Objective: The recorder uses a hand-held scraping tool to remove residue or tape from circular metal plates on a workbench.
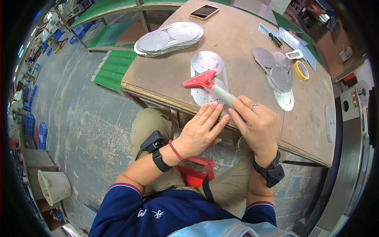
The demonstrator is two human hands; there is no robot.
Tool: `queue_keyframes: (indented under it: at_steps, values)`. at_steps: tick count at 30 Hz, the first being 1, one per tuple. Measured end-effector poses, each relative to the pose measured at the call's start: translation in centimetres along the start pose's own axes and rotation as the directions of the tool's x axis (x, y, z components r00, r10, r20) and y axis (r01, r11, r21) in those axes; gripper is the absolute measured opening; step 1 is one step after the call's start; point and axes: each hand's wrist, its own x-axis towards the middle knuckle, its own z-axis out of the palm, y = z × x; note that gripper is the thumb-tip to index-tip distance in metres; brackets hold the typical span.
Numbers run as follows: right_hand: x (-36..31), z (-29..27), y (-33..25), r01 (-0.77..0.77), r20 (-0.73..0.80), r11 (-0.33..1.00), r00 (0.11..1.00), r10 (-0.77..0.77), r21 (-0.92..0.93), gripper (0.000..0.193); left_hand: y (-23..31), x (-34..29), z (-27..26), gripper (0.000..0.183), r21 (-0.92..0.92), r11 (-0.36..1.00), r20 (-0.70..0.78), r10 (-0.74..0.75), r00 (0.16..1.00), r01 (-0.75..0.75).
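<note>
A flat silvery metal plate (207,62) with two round lobes and small holes lies near the table's front edge. Across it my right hand (256,122) grips a scraper (226,94) by its grey handle; its wide red head rests over the plate's middle. Fingers stretched out, my left hand (202,130) presses its fingertips on the plate's near end at the table edge. At the back left sits a stack of similar plates (169,38). To the right lies a looser pile of such plates (276,73), some overlapping at angles.
Around the brown table (241,43) are a phone (204,12) at the back, a roll of yellow tape (301,70), a black-handled tool (275,40) and a white plastic piece (294,54). A green shelf (114,65) adjoins on the left. A red stool (197,172) shows below me.
</note>
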Motion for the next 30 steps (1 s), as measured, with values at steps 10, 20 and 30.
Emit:
queue_keyframes:
  at_steps: [10, 20, 30]
  values:
    - [1.5, 1.4, 0.2, -0.021, 0.002, 1.000, 1.000, 0.021, 0.002, 0.023, -0.1, 0.0, 0.3, 0.083, -0.006, 1.000, -0.028, 0.008, 1.000, -0.008]
    - [2.8, 3.6, 0.7, -0.031, -0.029, 1.000, 0.999, 0.031, -0.001, 0.022, -0.1, 0.0, 0.4, 0.086, -0.024, 1.000, -0.070, 0.004, 0.998, -0.006]
    - [4.4, 4.9, 1.1, -0.079, -0.035, 0.997, 0.996, 0.079, -0.010, 0.018, 0.0, 0.0, 0.2, 0.086, -0.029, 1.000, -0.051, 0.003, 0.999, -0.004]
